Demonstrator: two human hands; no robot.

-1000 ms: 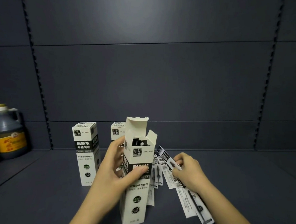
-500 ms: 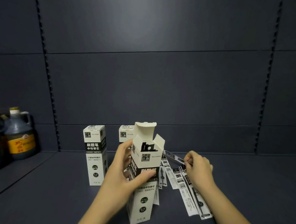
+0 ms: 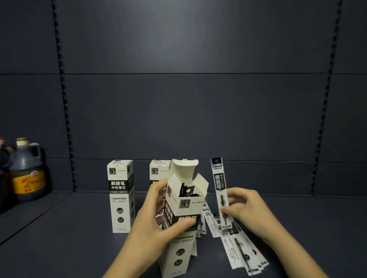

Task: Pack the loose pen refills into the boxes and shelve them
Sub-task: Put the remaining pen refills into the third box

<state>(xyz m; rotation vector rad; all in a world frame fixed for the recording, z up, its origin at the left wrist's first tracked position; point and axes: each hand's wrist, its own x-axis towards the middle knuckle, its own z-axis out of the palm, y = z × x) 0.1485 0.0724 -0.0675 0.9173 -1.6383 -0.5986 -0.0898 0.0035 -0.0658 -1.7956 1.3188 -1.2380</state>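
Observation:
My left hand [image 3: 159,217] grips an open white refill box [image 3: 182,205] standing on the dark shelf [image 3: 66,242], its top flaps up and dark refills visible inside. My right hand [image 3: 244,208] pinches one packaged pen refill [image 3: 219,186] and holds it upright just right of the box mouth. Several loose refills [image 3: 243,251] lie flat on the shelf under my right hand. A closed box [image 3: 121,196] stands at the left, and a second closed box [image 3: 158,169] stands partly hidden behind my left hand.
Dark sauce jugs [image 3: 26,170] with yellow labels stand at the far left of the shelf. The shelf's back panel [image 3: 197,105] rises close behind the boxes.
My right hand has lifted one refill off the pile and turned it upright beside the open box. My left hand still holds the box.

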